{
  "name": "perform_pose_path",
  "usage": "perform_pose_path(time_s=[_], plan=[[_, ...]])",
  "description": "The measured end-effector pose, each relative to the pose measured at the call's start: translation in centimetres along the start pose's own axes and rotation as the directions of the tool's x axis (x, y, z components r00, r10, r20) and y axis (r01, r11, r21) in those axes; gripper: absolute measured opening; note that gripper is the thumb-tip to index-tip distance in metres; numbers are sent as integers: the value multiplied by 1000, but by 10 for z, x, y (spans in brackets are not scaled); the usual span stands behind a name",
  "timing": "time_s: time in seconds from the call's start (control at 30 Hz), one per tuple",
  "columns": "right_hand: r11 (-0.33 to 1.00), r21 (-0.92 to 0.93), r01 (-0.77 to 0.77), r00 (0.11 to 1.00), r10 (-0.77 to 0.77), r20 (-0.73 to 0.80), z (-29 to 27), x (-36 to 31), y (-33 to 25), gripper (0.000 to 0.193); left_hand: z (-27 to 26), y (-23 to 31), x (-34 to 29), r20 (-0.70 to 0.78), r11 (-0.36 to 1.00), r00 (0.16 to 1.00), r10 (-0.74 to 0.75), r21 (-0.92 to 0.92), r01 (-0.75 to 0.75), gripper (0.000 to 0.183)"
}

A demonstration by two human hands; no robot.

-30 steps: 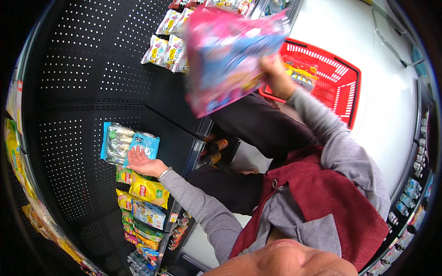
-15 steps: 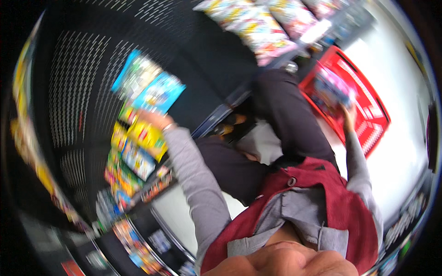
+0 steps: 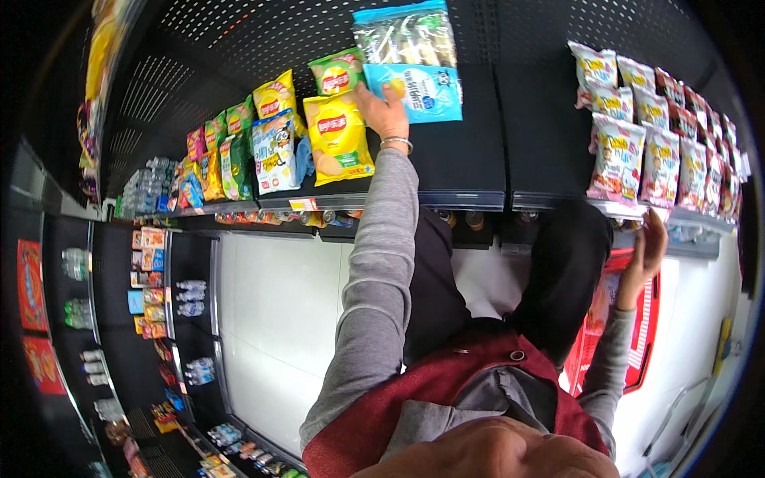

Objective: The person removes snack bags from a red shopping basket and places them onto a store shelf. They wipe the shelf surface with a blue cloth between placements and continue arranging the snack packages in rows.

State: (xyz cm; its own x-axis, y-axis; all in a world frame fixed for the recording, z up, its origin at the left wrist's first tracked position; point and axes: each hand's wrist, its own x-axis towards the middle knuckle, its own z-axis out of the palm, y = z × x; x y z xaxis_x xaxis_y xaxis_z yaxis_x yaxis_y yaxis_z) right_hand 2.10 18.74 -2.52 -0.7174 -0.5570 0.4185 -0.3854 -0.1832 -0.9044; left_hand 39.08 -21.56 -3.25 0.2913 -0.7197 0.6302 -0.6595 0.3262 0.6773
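Note:
My left hand (image 3: 384, 111) lies between a yellow chip bag (image 3: 339, 139) and a large clear-and-blue snack bag (image 3: 421, 84) on a black shelf (image 3: 466, 163). Its fingers are apart; one touches the edge of the yellow bag, and the thumb rests against the blue bag. A green chip bag (image 3: 336, 73) stands behind them, partly covered. My right hand (image 3: 645, 255) is raised at the shelf's front edge, just below a row of white-and-pink snack bags (image 3: 617, 159). It is open and holds nothing.
Below my right forearm, a red shopping basket (image 3: 652, 319) sits on the white floor (image 3: 279, 311). More chip bags (image 3: 235, 163) line the shelf to the left, with bottles beyond. Side racks (image 3: 151, 279) carry boxes and bottles. My knees are close to the shelf.
My right hand has let go of a colourful bag at the red basket and come up to the shelf edge. My left hand stays by the yellow and blue bags; the view has turned.

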Motion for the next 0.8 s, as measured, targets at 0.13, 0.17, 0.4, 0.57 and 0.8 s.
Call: perform_pose_path(time_s=[0.13,0.17,0.4,0.57,0.8], plan=[[971,223,89,887,-179,426,148,42,-48,39,6,-11,-3,64,999,998,-2,-34,4,65],[972,210,108,834,-203,514,182,55,-52,40,6,-13,-4,77,998,997,16,-57,-11,65],[935,62,-349,754,241,611,341,69,3,63,11,-26,0,138,963,969,-204,-153,224,58],[912,121,-391,666,191,721,349,64,16,76,18,-30,1,136,915,938,-319,-213,342,56],[891,95,-443,664,255,703,336,69,-3,85,9,-1,-6,372,684,834,-407,-481,548,58]])
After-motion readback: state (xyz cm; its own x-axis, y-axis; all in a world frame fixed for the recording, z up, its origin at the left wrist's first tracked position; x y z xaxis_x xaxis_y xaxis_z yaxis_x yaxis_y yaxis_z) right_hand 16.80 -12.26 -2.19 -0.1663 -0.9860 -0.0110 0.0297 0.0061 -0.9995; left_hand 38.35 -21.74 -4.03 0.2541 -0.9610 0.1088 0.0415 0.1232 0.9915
